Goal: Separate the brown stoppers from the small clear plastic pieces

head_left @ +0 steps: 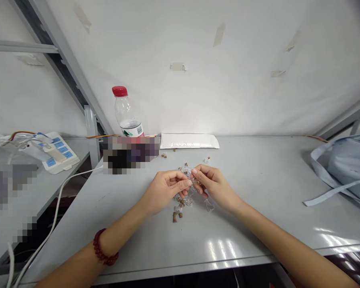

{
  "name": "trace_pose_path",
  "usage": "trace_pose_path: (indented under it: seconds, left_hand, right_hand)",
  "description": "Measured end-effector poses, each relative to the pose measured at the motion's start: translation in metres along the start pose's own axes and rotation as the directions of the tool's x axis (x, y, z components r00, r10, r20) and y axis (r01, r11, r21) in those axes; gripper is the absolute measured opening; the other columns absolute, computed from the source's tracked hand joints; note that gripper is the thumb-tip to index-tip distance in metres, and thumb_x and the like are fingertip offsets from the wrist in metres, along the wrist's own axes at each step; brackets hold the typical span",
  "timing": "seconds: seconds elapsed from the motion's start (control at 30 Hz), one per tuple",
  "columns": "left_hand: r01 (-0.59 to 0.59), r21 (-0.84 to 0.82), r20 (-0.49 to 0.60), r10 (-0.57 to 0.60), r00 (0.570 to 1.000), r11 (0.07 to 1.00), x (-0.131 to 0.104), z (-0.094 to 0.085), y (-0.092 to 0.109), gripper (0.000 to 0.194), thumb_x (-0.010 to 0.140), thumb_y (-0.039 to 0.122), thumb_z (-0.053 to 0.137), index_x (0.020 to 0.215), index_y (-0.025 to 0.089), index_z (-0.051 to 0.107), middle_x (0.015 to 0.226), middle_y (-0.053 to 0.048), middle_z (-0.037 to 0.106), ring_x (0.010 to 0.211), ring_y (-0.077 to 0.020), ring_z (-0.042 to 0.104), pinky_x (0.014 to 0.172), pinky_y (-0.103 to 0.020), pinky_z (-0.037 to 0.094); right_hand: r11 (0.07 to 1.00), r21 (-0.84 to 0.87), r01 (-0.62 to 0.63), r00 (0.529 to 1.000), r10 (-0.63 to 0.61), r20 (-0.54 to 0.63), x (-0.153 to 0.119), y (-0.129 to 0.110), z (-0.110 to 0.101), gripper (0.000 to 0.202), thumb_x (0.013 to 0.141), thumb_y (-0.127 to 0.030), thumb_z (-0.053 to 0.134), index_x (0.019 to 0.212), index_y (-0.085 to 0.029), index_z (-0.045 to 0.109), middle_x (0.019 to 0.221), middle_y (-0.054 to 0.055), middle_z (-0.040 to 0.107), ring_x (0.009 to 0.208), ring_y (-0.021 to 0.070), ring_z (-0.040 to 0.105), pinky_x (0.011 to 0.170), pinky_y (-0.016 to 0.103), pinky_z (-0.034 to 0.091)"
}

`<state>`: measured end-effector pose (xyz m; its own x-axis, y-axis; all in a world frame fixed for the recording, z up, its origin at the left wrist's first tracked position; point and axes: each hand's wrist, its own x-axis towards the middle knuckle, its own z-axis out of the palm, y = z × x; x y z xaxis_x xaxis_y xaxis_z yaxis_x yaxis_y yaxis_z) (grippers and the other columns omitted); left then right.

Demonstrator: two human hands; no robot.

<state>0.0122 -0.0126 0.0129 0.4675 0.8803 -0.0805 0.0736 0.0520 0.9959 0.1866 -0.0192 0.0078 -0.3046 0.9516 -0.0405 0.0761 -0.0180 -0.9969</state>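
My left hand (169, 188) is closed in a pinch, thumb against the fingers. What it holds, if anything, is too small to make out. Facing it and almost touching, my right hand (213, 185) pinches a small clear bottle (195, 182), partly hidden by the fingers. Beneath and around both hands lies a loose heap of similar tiny clear bottles (188, 201). One clear bottle (209, 205) lies just below my right hand. Brown cork stoppers (175, 217) rest nearer the front, with more small corks (164, 155) farther back.
A white padded packet (189, 141) lies along the wall. Left of it stands a red-capped plastic bottle (128, 116), behind a blurred-out patch. A power strip (58, 154) with cables sits on the left-hand table. A light blue bag (348, 168) lies at the right.
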Motion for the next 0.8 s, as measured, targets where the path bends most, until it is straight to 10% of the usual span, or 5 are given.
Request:
trace_pose_path:
  seconds: [0.8]
  left_hand:
    - [0.001,-0.066,0.088,0.005,0.996,0.998,0.002,0.000,-0.010,0.033,0.074,0.042,0.070,0.063,0.013,0.060,0.057,0.002,0.057,0.050,-0.0071,0.054,0.051,-0.021,0.046]
  right_hand:
    - [0.993,0.087,0.080,0.995,-0.085,0.059,-0.007,0.003,0.015,0.029,0.092,-0.046,0.045,0.080,-0.020,0.049,0.051,-0.008,0.043,0.042,0.0063,0.032,0.044,0.021,0.028]
